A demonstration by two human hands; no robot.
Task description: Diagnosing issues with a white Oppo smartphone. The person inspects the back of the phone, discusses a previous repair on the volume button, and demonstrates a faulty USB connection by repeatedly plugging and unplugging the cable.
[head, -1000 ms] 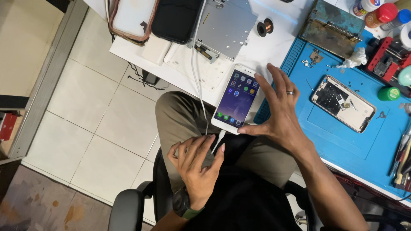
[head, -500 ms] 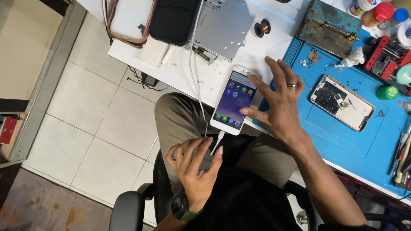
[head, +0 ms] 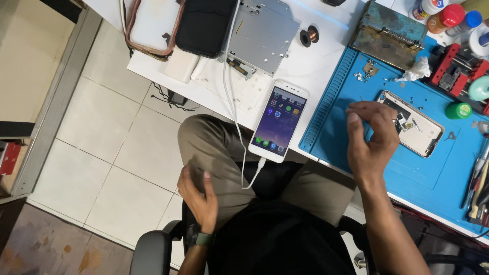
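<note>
White smartphone [head: 279, 121]: lit screen with rows of coloured app icons, lying flat at the near edge of the white tabletop [head: 316, 66], its lower end overhanging that edge above the person's lap. A white charging cable [head: 235, 112] plugs into its lower end and runs up across the tabletop.

Right hand [head: 371, 136]: raised over the blue work mat [head: 356, 76], fingers loosely curled, thumb and fingertips drawn near each other; whether anything small sits between them cannot be told. It is apart from the smartphone, just beside the opened phone [head: 412, 122].

Left hand [head: 197, 193]: resting on the left thigh, fingers relaxed, holding nothing; a dark wristwatch [head: 198, 238] on the wrist.

Opened phone: back removed, internals exposed, on the blue work mat; its left end is partly hidden by the right hand. Small screws and parts around it are too small to identify.

Cut off: bottles [head: 448, 15] at the far right corner, red fixture [head: 453, 71], tools [head: 479, 178] at the right edge.

Open room: bare mat along its near edge; bare white tabletop between the smartphone and the metal drive casing [head: 265, 35].
</note>
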